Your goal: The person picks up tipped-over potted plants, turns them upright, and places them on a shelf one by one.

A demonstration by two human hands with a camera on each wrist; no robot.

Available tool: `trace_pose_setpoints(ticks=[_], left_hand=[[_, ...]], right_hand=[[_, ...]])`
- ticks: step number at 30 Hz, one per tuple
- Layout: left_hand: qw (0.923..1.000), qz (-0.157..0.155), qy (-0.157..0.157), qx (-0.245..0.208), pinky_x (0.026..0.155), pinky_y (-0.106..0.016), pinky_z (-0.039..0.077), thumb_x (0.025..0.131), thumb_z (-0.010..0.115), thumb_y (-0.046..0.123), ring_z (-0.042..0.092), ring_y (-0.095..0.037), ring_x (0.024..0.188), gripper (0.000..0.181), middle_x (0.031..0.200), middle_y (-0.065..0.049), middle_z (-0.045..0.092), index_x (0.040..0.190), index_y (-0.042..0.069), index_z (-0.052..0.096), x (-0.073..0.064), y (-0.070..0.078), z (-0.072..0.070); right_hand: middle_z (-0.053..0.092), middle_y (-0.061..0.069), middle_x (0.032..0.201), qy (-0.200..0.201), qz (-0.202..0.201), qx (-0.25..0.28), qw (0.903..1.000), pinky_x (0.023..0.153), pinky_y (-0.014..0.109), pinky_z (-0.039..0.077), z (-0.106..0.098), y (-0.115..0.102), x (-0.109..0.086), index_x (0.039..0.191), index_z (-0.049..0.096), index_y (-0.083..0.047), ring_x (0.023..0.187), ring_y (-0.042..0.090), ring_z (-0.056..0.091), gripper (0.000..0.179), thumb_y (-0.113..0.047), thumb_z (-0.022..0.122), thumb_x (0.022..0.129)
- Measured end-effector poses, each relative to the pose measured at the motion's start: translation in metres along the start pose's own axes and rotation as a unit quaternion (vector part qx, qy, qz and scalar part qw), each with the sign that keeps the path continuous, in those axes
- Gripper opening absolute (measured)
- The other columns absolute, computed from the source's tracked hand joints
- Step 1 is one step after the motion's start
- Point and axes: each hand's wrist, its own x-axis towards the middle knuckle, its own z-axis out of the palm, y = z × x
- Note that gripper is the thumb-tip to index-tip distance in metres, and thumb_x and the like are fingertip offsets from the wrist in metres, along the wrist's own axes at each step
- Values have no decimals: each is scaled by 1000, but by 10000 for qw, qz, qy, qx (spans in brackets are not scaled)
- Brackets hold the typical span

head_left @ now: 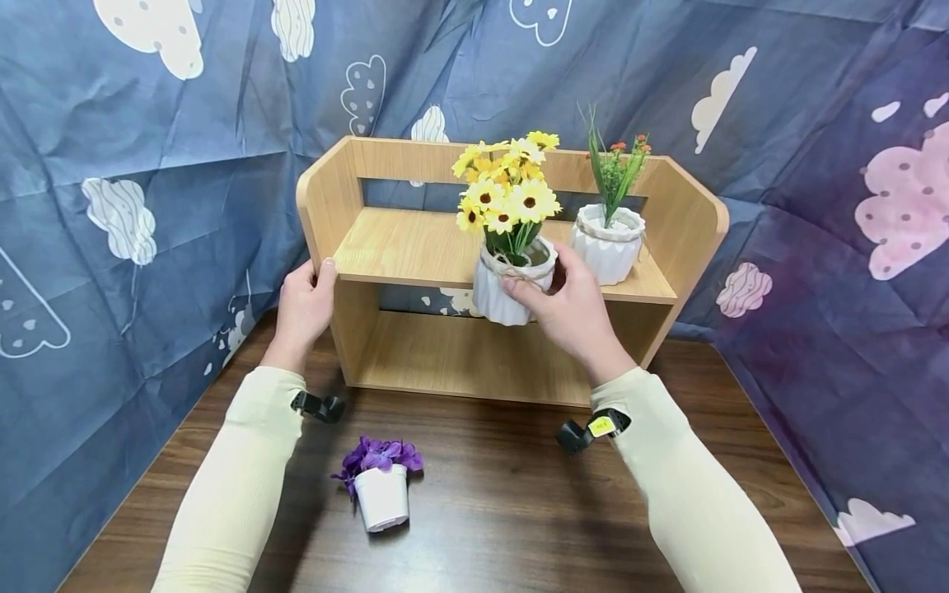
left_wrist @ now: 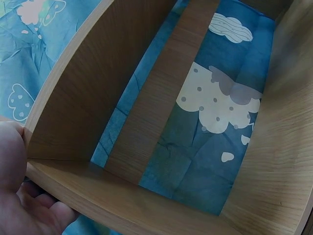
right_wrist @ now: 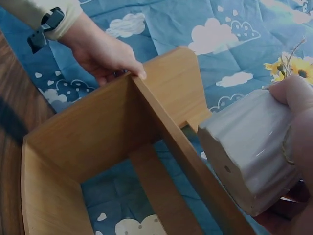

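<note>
My right hand [head_left: 567, 305] pinches the flower pot [head_left: 495, 295] between thumb and fingers, just before the shelf's [head_left: 415, 243] upper board; I'd best hold it level while my left hand [head_left: 306, 306], gripping the shelf's left side, steadies things. It's white, ribbed, twine-tied, with yellow, mostly dark-centred blooms [head_left: 510, 191].

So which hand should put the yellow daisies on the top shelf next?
Probably the right hand: it already grips the white pot of yellow daisies, close to the upper shelf. The left hand is holding the bookshelf's left side panel, farther from that pot.
</note>
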Motion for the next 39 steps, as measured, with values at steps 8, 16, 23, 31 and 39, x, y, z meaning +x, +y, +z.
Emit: trace_pose_setpoints(ticks=[8, 16, 23, 31, 39], left_hand=[[10000, 8, 0, -23, 106, -51, 49, 111, 47, 42, 63, -36, 115, 52, 130, -25, 71, 130, 1, 71, 0, 0, -1], [10000, 1, -34, 28, 104, -51, 49, 111, 46, 43, 63, -37, 113, 51, 128, -25, 72, 127, 1, 71, 0, 1, -1], [10000, 74, -42, -1, 104, -51, 49, 110, 47, 43, 63, -36, 112, 51, 127, -25, 72, 127, 1, 72, 1, 1, 1], [10000, 80, -44, -23, 105, -52, 49, 110, 47, 44, 63, -37, 114, 52, 130, -25, 72, 127, 0, 71, 2, 0, 1], [10000, 35, -22, -24, 104, -52, 50, 110, 46, 43, 63, -37, 114, 52, 130, -25, 71, 125, 0, 71, 1, 0, 0]], right_hand=[[62, 12, 145, -62, 146, 22, 9999, 114, 46, 48, 9, 3, 15, 154, 51, -8, 131, 24, 61, 68, -27, 81, 96], [50, 15, 153, 94, 470, -35, 9988, 117, 47, 45, 11, 6, 28, 158, 36, -8, 136, 27, 54, 77, -33, 78, 99], [55, 15, 147, 316, 438, -188, 9984, 111, 45, 49, 12, 8, 33, 155, 43, -8, 130, 26, 56, 70, -36, 77, 101], [59, 15, 152, 461, 447, -680, 9956, 121, 49, 43, 14, 7, 43, 156, 48, -8, 141, 28, 56, 70, -42, 76, 101], [56, 15, 157, 508, 730, -956, 9914, 125, 50, 39, 16, 7, 54, 159, 44, -9, 147, 30, 52, 78, -47, 76, 100]])
